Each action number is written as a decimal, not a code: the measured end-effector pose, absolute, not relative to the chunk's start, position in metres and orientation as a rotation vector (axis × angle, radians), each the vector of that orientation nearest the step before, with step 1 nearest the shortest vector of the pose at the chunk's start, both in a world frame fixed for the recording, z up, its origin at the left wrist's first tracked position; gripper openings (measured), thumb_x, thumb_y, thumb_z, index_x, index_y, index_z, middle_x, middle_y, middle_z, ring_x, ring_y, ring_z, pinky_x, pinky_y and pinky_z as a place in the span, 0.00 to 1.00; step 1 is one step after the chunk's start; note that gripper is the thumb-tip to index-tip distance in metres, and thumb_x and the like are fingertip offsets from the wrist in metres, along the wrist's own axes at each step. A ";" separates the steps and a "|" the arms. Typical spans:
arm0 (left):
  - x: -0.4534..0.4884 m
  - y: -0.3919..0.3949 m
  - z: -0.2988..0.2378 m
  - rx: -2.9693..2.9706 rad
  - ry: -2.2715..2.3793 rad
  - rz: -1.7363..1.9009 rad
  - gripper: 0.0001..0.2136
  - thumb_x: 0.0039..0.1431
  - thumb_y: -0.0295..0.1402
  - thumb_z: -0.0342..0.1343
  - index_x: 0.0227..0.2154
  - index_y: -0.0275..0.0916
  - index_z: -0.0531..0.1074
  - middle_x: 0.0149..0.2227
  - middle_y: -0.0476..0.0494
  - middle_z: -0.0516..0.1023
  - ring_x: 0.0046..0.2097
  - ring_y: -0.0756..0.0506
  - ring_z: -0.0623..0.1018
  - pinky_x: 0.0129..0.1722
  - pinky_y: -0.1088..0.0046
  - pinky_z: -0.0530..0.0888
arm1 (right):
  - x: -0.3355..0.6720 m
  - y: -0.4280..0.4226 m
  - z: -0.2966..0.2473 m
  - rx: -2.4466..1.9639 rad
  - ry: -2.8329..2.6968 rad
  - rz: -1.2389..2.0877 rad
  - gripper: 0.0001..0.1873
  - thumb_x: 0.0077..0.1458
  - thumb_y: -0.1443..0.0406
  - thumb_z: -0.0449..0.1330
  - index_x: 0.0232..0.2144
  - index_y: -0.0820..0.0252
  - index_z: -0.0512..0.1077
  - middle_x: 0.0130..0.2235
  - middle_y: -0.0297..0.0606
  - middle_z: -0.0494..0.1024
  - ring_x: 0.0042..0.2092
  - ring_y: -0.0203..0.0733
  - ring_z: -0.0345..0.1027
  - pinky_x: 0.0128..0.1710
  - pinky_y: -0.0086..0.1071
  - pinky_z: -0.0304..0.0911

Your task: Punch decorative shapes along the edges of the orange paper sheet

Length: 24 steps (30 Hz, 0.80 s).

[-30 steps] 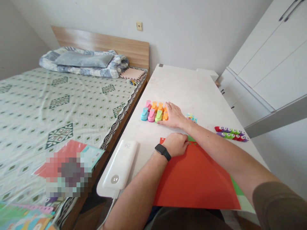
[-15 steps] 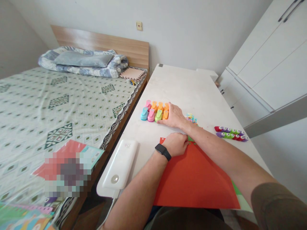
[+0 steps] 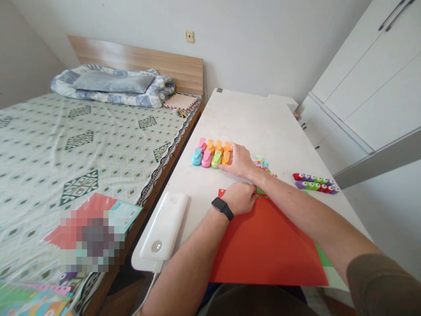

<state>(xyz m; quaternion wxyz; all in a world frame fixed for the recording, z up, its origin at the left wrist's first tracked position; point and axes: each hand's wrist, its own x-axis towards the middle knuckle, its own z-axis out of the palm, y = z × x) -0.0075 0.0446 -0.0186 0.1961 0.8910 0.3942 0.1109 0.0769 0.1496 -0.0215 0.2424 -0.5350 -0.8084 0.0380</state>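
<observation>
On the white table stand two short rows of colourful craft punches point(image 3: 206, 159), in pink, blue, green and orange. My right hand point(image 3: 241, 161) is cupped against their right end, thumb and fingers apart, touching the orange punches point(image 3: 226, 158). My left hand point(image 3: 241, 197), with a black watch on its wrist, is closed at the far edge of a red paper sheet point(image 3: 272, 245). Its fingertips are hidden, so what they hold cannot be made out. Small holes show near the red sheet's far edge, and green paper point(image 3: 324, 256) shows beneath it.
Small colourful bits point(image 3: 262, 163) lie behind my right wrist. Two rows of small red, purple and green pieces with eye-like spots point(image 3: 316, 183) stand on the right. A white power bank point(image 3: 166, 226) with a cable lies at the left edge, beside a bed point(image 3: 112, 145).
Both hands stay almost in place; my right hand still rests at the end of the punches. The view has shifted very slightly.
</observation>
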 end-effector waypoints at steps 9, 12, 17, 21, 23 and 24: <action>-0.007 0.044 -0.019 2.504 1.089 0.346 0.13 0.66 0.33 0.49 0.37 0.35 0.79 0.38 0.34 0.83 0.38 0.38 0.83 0.37 0.64 0.76 | 0.087 0.153 -0.034 -1.343 -2.157 0.187 0.48 0.46 0.47 0.71 0.63 0.63 0.61 0.55 0.54 0.75 0.54 0.60 0.70 0.57 0.51 0.64; -0.006 0.045 -0.020 2.500 1.098 0.339 0.13 0.66 0.33 0.49 0.37 0.35 0.79 0.37 0.35 0.83 0.38 0.38 0.83 0.37 0.64 0.76 | 0.087 0.154 -0.037 -1.289 -2.141 0.194 0.45 0.47 0.49 0.71 0.62 0.62 0.62 0.54 0.53 0.76 0.53 0.59 0.71 0.56 0.52 0.65; -0.006 0.045 -0.022 2.503 1.097 0.344 0.13 0.66 0.33 0.50 0.36 0.35 0.79 0.37 0.35 0.83 0.39 0.38 0.83 0.37 0.65 0.76 | 0.086 0.152 -0.037 -1.243 -2.098 0.208 0.42 0.49 0.51 0.70 0.61 0.62 0.63 0.51 0.51 0.78 0.52 0.58 0.72 0.55 0.51 0.66; -0.006 0.045 -0.024 2.504 1.103 0.355 0.13 0.66 0.34 0.50 0.36 0.35 0.79 0.37 0.34 0.83 0.39 0.38 0.82 0.37 0.65 0.76 | 0.086 0.153 -0.039 -1.272 -2.060 0.221 0.41 0.49 0.51 0.70 0.60 0.59 0.63 0.52 0.50 0.78 0.52 0.58 0.73 0.55 0.51 0.67; -0.006 0.046 -0.024 2.502 1.103 0.352 0.13 0.66 0.34 0.50 0.36 0.35 0.79 0.37 0.34 0.83 0.39 0.38 0.82 0.38 0.65 0.76 | 0.087 0.154 -0.040 -1.262 -2.070 0.242 0.42 0.48 0.51 0.70 0.60 0.60 0.63 0.53 0.50 0.78 0.53 0.58 0.73 0.55 0.51 0.67; -0.006 0.046 -0.025 2.500 1.104 0.350 0.13 0.66 0.34 0.50 0.36 0.35 0.79 0.37 0.34 0.83 0.39 0.38 0.82 0.38 0.65 0.76 | 0.087 0.154 -0.040 -1.258 -2.073 0.249 0.42 0.48 0.50 0.70 0.60 0.60 0.63 0.53 0.51 0.77 0.53 0.57 0.72 0.55 0.51 0.67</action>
